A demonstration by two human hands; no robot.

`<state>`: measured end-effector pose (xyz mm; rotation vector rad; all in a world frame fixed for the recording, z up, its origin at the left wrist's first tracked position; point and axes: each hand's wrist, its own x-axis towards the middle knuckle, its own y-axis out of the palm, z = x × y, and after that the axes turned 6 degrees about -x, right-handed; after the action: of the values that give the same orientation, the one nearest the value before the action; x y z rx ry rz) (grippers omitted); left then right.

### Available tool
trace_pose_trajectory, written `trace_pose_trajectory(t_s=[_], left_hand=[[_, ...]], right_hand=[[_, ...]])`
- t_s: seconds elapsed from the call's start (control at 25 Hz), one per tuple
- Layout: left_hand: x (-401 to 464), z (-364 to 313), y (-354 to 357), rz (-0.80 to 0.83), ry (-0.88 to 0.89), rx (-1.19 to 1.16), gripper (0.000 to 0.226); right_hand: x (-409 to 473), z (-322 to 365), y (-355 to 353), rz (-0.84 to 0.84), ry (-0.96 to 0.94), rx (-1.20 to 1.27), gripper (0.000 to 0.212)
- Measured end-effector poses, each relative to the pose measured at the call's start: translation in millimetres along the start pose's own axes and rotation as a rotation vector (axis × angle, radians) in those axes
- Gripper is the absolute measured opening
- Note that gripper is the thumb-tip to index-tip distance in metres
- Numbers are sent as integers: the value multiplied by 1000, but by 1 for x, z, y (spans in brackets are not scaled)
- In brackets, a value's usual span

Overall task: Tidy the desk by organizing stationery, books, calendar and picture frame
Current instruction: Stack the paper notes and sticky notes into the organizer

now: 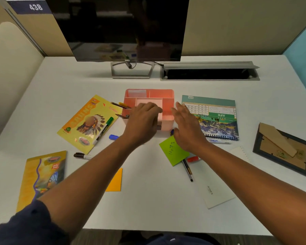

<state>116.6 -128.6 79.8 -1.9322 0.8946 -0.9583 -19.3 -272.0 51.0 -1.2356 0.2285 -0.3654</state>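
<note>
- White cubicle desk (166, 200) with a dark monitor (120, 27) at the top of the frame, and it's pretty much a mess.
- Barely started, I'd say: two books (88, 123) lie at left, markers and pens are scattered around, sticky notes are loose at lower centre, the calendar (217, 119) lies flat at right, and the picture frame (283, 149) is face down at far right.
- Pink organizer (148, 96) sits mid-frame, mostly empty from what I can see.
- Left hand (141, 121) rests over the organizer's front, fingers curled; can't tell if it's gripping anything.
- Right hand (185, 124) is flat and spread, holding nothing, just beside the organizer's right wall and over the calendar's edge.
</note>
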Motion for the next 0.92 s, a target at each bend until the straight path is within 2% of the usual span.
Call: trace_pose_trajectory(t_s=[0.08, 0.16, 0.28, 0.36, 0.48, 0.6, 0.76, 0.84, 0.92], left_hand=[[-20, -8, 18, 60, -60, -117, 23], [-38, -16, 35, 157, -172, -218, 26], [-62, -23, 57, 374, -315, -237, 46], [-73, -24, 68, 446, -357, -253, 59], [-83, -22, 79, 422, -414, -311, 71], [-88, -22, 84, 404, -378, -233, 73], [-94, -24, 85, 350, -355, -240, 69], [-97, -24, 82, 322, -373, -286, 70], [-99, -27, 77, 318, -403, -324, 73]], right_hand=[[-16, -14, -1, -38, 108, 106, 62], [-35, -28, 1, -28, 188, 113, 51], [-61, -38, 6, 61, 314, 220, 39], [-75, -37, 10, 126, 367, 274, 35], [-86, -30, 17, 188, 358, 223, 36], [-87, -22, 23, 197, 343, 207, 29], [-83, -15, 19, 164, 539, 501, 44], [-81, -14, 18, 194, 598, 644, 35], [-82, -10, 17, 260, 570, 659, 21]])
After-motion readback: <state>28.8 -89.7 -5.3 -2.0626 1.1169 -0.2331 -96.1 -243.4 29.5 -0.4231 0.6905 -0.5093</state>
